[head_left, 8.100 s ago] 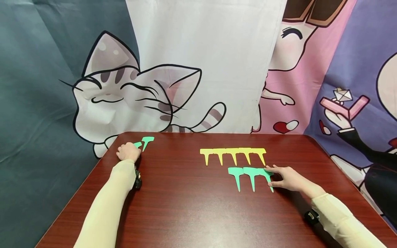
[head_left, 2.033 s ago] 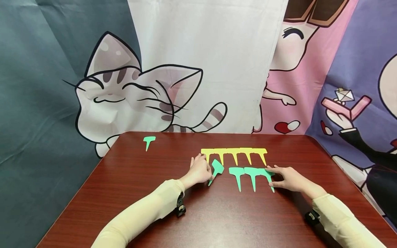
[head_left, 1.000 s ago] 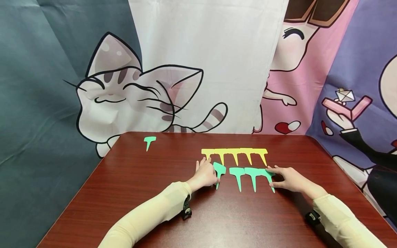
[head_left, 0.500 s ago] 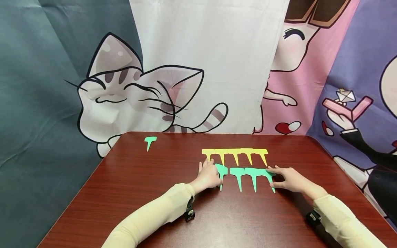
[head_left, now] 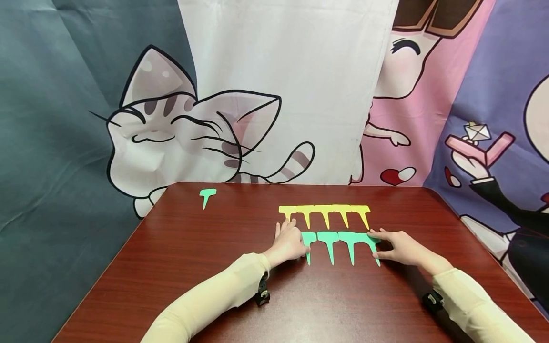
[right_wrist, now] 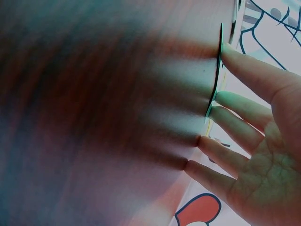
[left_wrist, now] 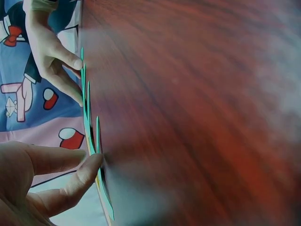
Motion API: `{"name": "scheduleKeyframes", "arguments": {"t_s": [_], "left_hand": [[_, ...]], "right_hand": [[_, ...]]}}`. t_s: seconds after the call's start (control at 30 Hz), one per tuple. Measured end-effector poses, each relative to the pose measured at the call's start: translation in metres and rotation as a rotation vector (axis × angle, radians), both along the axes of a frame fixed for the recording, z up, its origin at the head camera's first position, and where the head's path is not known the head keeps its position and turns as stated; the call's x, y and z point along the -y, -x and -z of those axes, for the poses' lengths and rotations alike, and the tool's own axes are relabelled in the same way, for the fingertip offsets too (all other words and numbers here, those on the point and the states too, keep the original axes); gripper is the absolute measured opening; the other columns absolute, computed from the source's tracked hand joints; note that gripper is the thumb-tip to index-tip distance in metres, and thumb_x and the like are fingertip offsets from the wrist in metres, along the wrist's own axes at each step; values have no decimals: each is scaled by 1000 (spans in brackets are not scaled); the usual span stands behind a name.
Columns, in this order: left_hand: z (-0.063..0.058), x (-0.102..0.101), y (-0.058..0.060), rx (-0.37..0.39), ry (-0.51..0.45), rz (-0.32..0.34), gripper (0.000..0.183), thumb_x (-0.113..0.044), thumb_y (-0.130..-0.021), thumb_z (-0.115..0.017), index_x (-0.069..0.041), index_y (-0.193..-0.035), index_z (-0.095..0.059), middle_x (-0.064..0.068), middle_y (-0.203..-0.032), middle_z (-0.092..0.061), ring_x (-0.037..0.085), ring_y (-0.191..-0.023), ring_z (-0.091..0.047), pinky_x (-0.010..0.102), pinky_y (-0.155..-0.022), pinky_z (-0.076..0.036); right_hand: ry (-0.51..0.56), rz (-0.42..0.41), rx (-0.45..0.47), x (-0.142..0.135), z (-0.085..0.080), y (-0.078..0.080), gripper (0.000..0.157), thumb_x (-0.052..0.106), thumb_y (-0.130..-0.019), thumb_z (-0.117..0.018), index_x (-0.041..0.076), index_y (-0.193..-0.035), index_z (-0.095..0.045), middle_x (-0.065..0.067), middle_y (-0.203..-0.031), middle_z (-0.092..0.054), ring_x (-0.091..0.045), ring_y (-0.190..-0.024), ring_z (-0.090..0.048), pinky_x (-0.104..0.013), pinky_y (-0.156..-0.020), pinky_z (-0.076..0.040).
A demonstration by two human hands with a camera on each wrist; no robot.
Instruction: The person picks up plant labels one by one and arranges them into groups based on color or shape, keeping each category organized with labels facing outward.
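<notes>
In the head view, my left hand (head_left: pixel 286 242) pinches the stem of a T-shaped green plant label (head_left: pixel 308 237) between thumb and finger. This label lies at the left end of a row of green labels, its head close beside the neighbouring label (head_left: pixel 328 237). Another green label (head_left: pixel 349 237) follows in the row. On the rightmost green label (head_left: pixel 374 246) rest the fingertips of my right hand (head_left: pixel 401 247); its fingers are extended in the right wrist view, with the thumb (right_wrist: pixel 240 59) at the label. The left wrist view shows the green labels edge-on.
Behind the green row lies a row of several yellow plant labels (head_left: pixel 324 208), heads side by side. A single green label (head_left: pixel 208 192) lies near the table's far left corner. The brown table (head_left: pixel 240 305) ends at a cartoon-printed cloth backdrop (head_left: pixel 291 57).
My left hand brought a green label from the far left to the row's left end, then turned it upright and slid it nearer its neighbour. My right hand stayed in place.
</notes>
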State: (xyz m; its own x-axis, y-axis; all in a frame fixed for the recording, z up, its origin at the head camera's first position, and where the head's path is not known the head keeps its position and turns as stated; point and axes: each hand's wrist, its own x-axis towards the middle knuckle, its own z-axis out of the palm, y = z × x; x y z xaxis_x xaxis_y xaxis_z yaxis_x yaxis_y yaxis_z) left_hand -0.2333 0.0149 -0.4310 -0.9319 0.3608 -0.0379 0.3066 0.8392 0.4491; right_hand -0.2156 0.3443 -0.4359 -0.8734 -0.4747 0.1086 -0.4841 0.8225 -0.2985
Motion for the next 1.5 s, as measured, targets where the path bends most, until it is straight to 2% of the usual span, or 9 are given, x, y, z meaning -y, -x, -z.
{"name": "scheduleKeyframes", "arguments": {"t_s": [0.2,0.4,0.53,0.63,0.8,0.97,1.1,1.27,1.5], "left_hand": [[1,11,1,-46,-45,8,34,-26,-82,-68,-16,-52,-57,22,-146,-39,39,-144,-20,56,-116,-14],[-1,26,7,-142,-75,14,18,-20,-81,-66,-11,-68,-57,25,-137,-49,41,-136,-35,51,-112,-27],[0,36,13,-197,-59,-5,18,-23,-83,-67,-6,-87,-61,14,-111,-62,35,-117,-51,43,-98,-42],[1,44,19,-227,-53,-27,26,-25,-85,-66,-3,-100,-62,8,-96,-61,31,-106,-54,42,-90,-45],[2,60,28,-251,-45,-72,37,-26,-88,-64,0,-115,-61,15,-120,-60,33,-120,-50,45,-102,-40],[2,79,39,-256,-31,-107,40,-27,-89,-63,0,-119,-60,20,-135,-53,36,-130,-44,46,-110,-32],[2,97,51,-266,-16,-130,38,-26,-89,-62,1,-116,-62,21,-134,-53,37,-131,-43,46,-111,-31],[3,120,67,-265,2,-187,37,-24,-90,-62,2,-116,-62,21,-132,-55,36,-126,-46,46,-108,-34],[6,151,86,-263,27,-263,34,-24,-91,-59,2,-113,-63,19,-116,-62,38,-115,-51,49,-102,-38]], "right_hand": [[-4,0,7,0,0,1,64,37,-77,-76,1,-127,-60,-17,-128,-60,-44,-121,-51,-54,-91,-47],[-6,3,18,0,0,2,65,38,-77,-76,2,-128,-59,-16,-129,-60,-44,-122,-50,-54,-91,-47],[-3,0,6,0,1,1,64,38,-77,-76,1,-127,-60,-16,-128,-61,-43,-121,-51,-54,-90,-47],[-2,0,1,0,1,1,64,39,-77,-76,1,-127,-60,-16,-127,-61,-43,-121,-52,-54,-90,-47],[0,3,2,0,0,0,64,39,-77,-76,2,-127,-60,-16,-127,-61,-43,-121,-52,-54,-90,-47],[2,6,5,1,0,0,65,39,-76,-76,1,-127,-60,-15,-127,-61,-43,-121,-51,-54,-91,-47],[2,10,6,1,-1,-1,65,38,-76,-76,1,-127,-60,-15,-127,-61,-43,-122,-51,-54,-91,-47],[0,12,1,1,-1,-1,65,38,-76,-76,1,-127,-60,-15,-127,-61,-42,-121,-52,-53,-90,-47],[-3,10,5,2,-2,-1,64,37,-77,-76,1,-127,-60,-16,-127,-61,-43,-121,-51,-54,-90,-47]]}}
